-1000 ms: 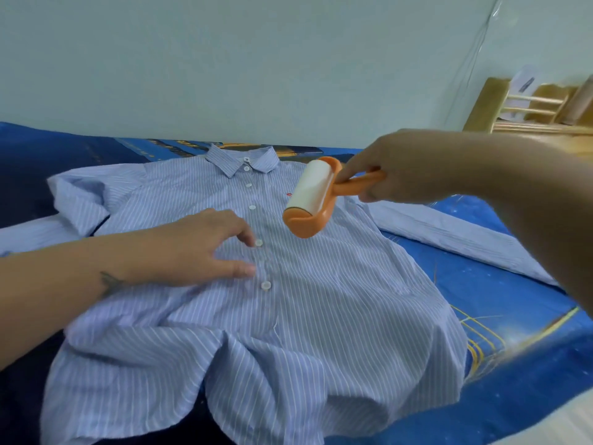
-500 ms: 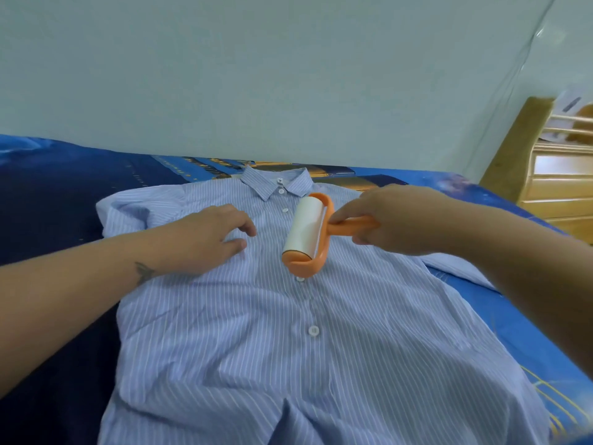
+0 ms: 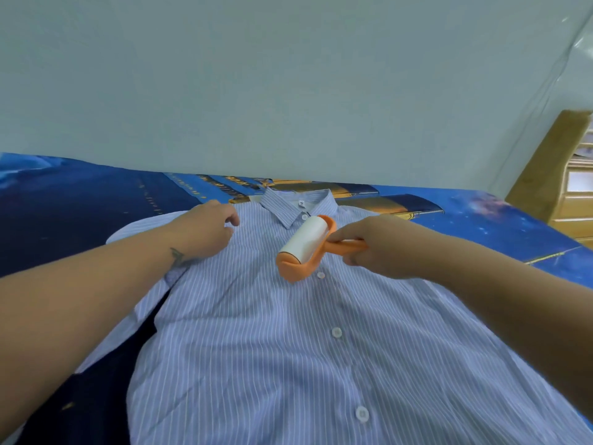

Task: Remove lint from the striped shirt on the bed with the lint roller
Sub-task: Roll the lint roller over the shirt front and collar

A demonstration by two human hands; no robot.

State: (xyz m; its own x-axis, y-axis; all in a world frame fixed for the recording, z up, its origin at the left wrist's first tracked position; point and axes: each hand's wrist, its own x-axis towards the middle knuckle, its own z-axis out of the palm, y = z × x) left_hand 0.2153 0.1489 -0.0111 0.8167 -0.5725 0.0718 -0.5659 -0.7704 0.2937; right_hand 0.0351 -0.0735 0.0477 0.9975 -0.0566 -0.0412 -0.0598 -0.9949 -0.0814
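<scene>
A light blue striped shirt (image 3: 263,342) lies face up and buttoned on the bed, its collar at the far end. My right hand (image 3: 382,245) grips the orange handle of a lint roller (image 3: 305,242), whose white roll rests on the chest beside the button line, just below the collar. My left hand (image 3: 205,232) presses on the shirt's shoulder left of the collar, fingers curled on the fabric. The shirt's lower hem runs out of view at the bottom.
The bed carries a dark blue printed sheet (image 3: 64,213) that shows to the left and right of the shirt. A pale wall (image 3: 288,91) rises right behind the bed. A wooden piece of furniture (image 3: 558,175) stands at the far right.
The view has closed in on the shirt's upper part. My left hand slid from the button line up to the shoulder. The roller moved up the chest towards the collar.
</scene>
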